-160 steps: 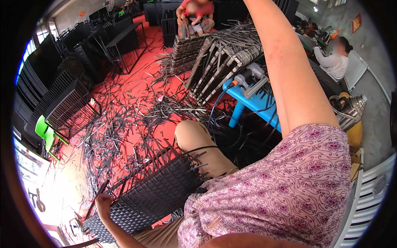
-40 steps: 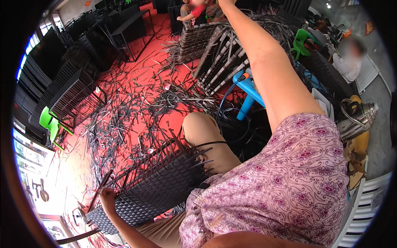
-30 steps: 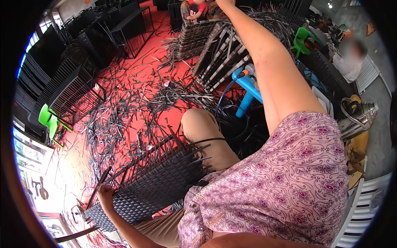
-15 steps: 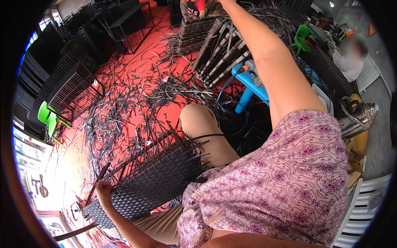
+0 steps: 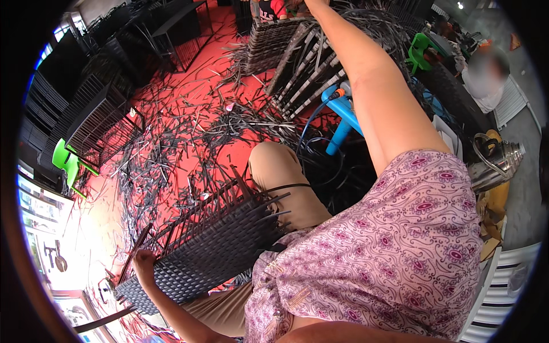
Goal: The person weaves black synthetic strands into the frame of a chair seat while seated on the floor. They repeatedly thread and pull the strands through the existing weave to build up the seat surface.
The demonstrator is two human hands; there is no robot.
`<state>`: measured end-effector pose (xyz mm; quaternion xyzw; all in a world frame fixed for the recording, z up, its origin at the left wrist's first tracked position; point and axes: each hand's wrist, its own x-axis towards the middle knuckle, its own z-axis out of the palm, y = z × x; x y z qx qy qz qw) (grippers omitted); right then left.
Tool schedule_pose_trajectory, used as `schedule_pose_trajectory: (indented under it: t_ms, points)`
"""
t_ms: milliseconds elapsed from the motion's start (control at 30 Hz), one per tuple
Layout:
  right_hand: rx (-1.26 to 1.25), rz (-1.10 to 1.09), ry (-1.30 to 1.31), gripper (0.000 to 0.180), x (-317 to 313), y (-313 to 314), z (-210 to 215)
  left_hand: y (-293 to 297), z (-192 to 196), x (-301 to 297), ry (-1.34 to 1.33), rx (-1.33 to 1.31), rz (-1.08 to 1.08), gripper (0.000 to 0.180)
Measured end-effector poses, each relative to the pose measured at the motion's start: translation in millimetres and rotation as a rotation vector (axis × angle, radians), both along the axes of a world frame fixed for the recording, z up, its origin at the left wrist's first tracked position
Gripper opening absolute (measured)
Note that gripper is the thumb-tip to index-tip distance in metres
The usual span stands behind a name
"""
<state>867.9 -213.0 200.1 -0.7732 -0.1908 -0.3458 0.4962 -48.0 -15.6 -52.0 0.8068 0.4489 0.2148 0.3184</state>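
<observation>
Black strip offcuts [image 5: 189, 137] around woven panel [image 5: 211, 251]

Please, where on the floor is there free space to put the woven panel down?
Little. The barest red floor lies at top, between the black frames and the wicker stack. Cut strips crowd the middle. Cables fill the space around the blue stool. The left hand holds the woven panel.

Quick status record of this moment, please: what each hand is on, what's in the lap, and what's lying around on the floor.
left hand: grips the far edge of the woven panel
right hand: arm stretched up and away; hand out of the picture
woven panel: dark wicker, lying across the lap beside the knee, loose strands sticking out
floor: red, strewn with dark strip offcuts
nearby: blue stool, green chair, metal kettle, another person
</observation>
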Motion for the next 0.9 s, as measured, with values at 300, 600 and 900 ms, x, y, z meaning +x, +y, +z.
schedule_pose_trajectory:
  t_ms: [300,600,900]
  points:
    - [-0.035,-0.019,0.138,0.061,74.8,-11.3,-15.3,-5.6,7.9,27.5,0.037,-0.006,-0.018,0.004]
    - [0.212,-0.115,-0.059,0.062,12.4,8.1,-31.5,-12.6,16.5,13.3,0.077,0.047,0.02,0.004]
    - [0.153,-0.01,0.134,0.037,17.7,-13.2,-57.9,-7.6,10.4,12.7,0.027,-0.066,0.016,0.006]
